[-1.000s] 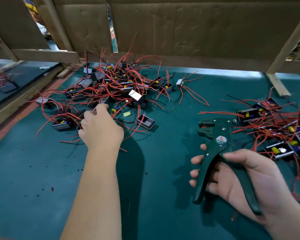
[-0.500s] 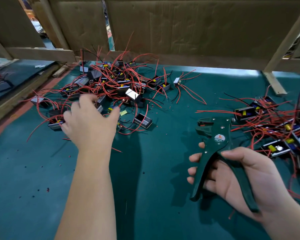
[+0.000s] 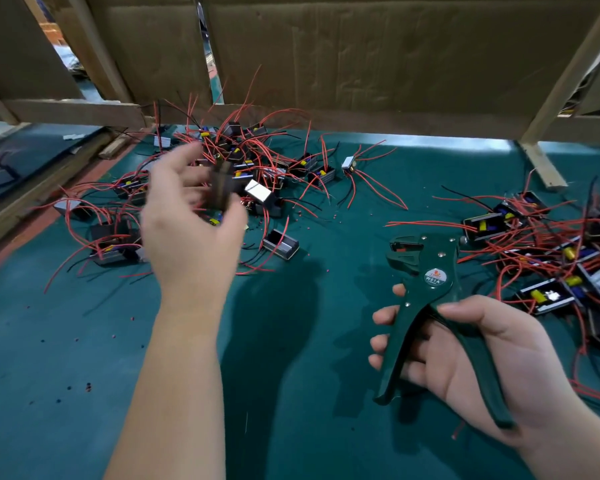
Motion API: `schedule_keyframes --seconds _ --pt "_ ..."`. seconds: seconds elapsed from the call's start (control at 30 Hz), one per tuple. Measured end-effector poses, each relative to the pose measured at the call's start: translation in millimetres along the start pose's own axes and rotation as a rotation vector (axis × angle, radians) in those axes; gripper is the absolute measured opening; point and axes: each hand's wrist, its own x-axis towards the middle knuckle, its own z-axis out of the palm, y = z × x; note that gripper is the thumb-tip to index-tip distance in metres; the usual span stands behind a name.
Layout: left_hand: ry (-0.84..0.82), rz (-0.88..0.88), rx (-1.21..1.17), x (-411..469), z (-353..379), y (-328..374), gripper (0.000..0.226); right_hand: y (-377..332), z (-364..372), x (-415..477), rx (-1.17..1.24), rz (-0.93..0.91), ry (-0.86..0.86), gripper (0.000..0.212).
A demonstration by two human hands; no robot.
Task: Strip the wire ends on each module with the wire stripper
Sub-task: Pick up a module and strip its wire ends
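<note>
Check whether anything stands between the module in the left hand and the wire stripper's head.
Nothing visible does. The left hand holds a module, blurred; the wire stripper sits in the right hand. Between them is bare green mat; one loose module lies on it, seemingly below the path.

The left hand [image 3: 187, 230], held high and blurred, pinches a module [image 3: 220, 183]. The right hand [image 3: 492, 355], palm up, grips the wire stripper [image 3: 426, 285].

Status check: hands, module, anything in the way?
Left hand pinches blurred dark boxy module above left red-wire pile. Right hand grips dark green wire stripper, no wire in it. Only teal mat between hands.
</note>
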Motion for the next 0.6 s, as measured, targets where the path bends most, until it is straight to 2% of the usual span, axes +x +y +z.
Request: schedule_keyframes --seconds 0.1,0.17,0.33,0.47,0.6 --pt "-0.201 0.290 0.089 -17 16 14 0.038 -1 2 -1 0.030 -0.034 -0.021 0.062" --pt "-0.243 0.389 0.123 -28 25 23 0.034 -3 3 -1 0.057 -0.067 -0.043 0.069" --pt "-0.309 0.494 0.070 -40 34 32 0.035 -7 7 -7 0.051 -0.191 -0.109 0.075" --pt "-0.471 0.497 -0.022 -43 38 36 0.034 -12 12 -12 0.021 -0.278 -0.158 0.083" --pt "-0.598 0.493 -0.071 -50 42 39 0.033 -10 12 -11 -0.023 -0.319 -0.148 0.073"
